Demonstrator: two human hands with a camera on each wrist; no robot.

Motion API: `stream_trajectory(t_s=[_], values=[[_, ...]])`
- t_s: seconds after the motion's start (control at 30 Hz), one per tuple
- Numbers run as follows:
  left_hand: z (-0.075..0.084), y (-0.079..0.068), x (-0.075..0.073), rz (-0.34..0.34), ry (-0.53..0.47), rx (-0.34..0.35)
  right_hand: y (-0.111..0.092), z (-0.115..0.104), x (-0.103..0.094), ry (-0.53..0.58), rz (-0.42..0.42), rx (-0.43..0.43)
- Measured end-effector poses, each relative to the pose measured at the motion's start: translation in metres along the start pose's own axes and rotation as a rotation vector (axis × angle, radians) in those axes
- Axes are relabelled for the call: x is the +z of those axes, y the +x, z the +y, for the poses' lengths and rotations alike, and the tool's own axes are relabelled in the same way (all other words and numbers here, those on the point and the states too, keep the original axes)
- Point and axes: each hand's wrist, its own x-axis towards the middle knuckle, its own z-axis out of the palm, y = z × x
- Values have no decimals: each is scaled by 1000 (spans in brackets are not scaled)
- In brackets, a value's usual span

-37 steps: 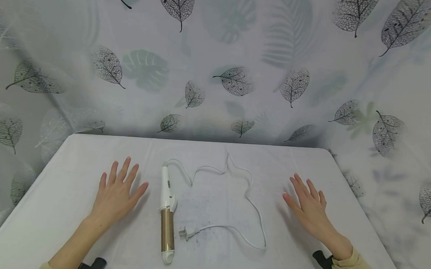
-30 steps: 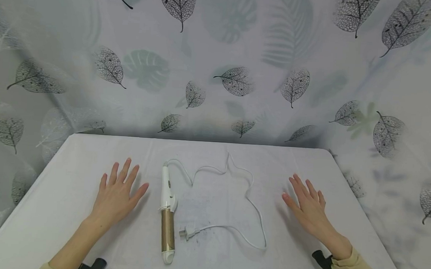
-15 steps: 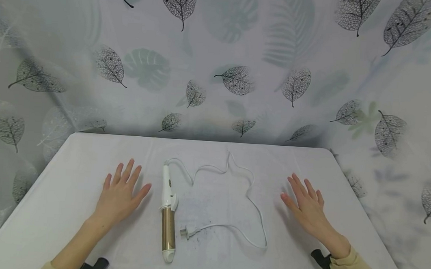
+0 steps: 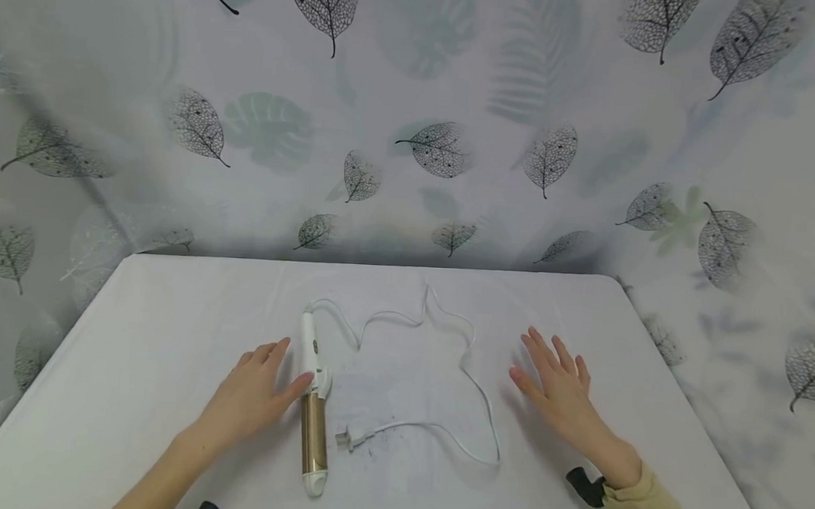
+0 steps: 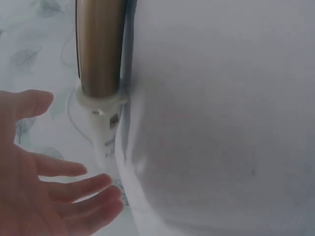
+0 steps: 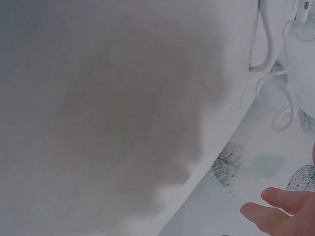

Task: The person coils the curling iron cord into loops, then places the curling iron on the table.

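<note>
A curling iron with a white handle and a gold barrel (image 4: 313, 434) lies on the white table, its handle toward the back. My left hand (image 4: 251, 392) is just left of it, fingers loosely extended, the thumb tip overlapping the handle in the head view. In the left wrist view, a gap shows between my left hand (image 5: 64, 191) and the iron's white handle (image 5: 103, 128). My right hand (image 4: 555, 393) hovers at the right with fingers spread and nothing in it. Only a few fingertips of the right hand (image 6: 275, 211) show in the right wrist view.
The iron's white cord (image 4: 486, 401) winds across the middle of the table and ends in a plug (image 4: 351, 437) right of the barrel. A leaf-printed curtain (image 4: 403, 77) hangs behind and around the white table (image 4: 191, 289).
My left hand has moved right to the curling iron, its fingers drawn closer together. My right hand has shifted slightly left. The iron and cord lie as before.
</note>
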Motion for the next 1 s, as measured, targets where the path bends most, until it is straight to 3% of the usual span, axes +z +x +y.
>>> stream_trajectory(t_s=[0.43,0.73,1.0], values=[[18,-2,17,-179,-6,-63,3,-27,14,44,-14,-50],[22,3,25,-210,-59,-144,5,-48,16,105,-28,-99],[21,6,25,-228,-139,-145,9,-61,17,132,-68,-130]])
